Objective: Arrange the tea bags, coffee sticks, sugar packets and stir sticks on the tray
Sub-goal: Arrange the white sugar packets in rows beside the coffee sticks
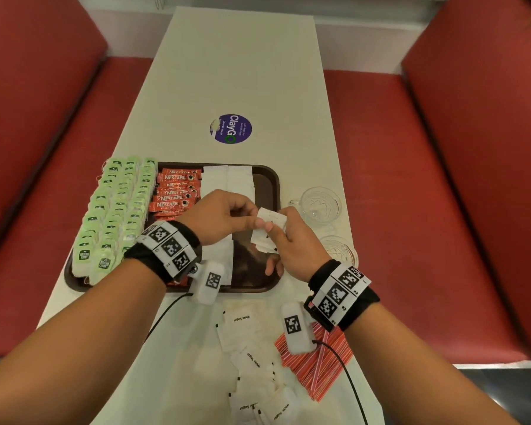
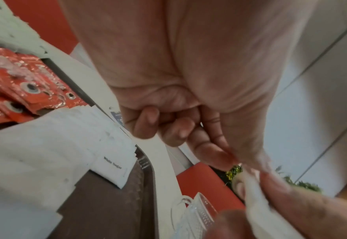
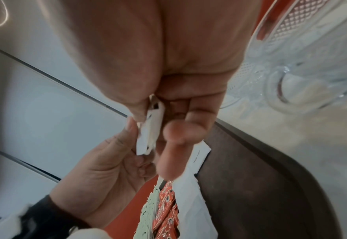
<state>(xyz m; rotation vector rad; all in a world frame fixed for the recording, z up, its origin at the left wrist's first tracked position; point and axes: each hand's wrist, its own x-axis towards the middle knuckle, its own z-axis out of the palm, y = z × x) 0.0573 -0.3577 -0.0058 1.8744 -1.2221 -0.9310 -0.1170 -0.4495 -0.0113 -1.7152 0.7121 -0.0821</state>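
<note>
- While loose white paper sugar packets [image 1: 246,342] lie nearest me on the long white table [image 1: 242,72], beside a heap of thin red-and-white striped stir sticks [image 1: 322,363] to their right, none of that lot is on the tray yet.
- Step in hand, I reckon: sugar stage. Tea & coffee look done, sticks untouched.
- Past those, my right hand [image 1: 292,240] grips a small stack of white sugar packets [image 1: 269,227], thumb on top & fingers curled under; right wrist cam shows them edge-on betw. thumb & fingers.
- My left hand [image 1: 224,216] meets it just left, thumb & forefinger pinching the top packet of that stack; other fingers curled in.
- Stack hangs above the bare right part of the dark brown plastic tray [image 1: 272,191], not touching it.
- Next move prob. calls for peeling one packet off w/ left and laying it flat & squared by the white rows; thin paper, so two may come away together.
- Further out on the tray: rows of white sugar packets already laid [image 1: 229,179], red Nescafe coffee sticks [image 1: 175,191] left of them, light green tea bags [image 1: 117,210] far left, spilling over the rim.
- Right of tray: clear patterned glass cup [image 1: 319,205].
</note>
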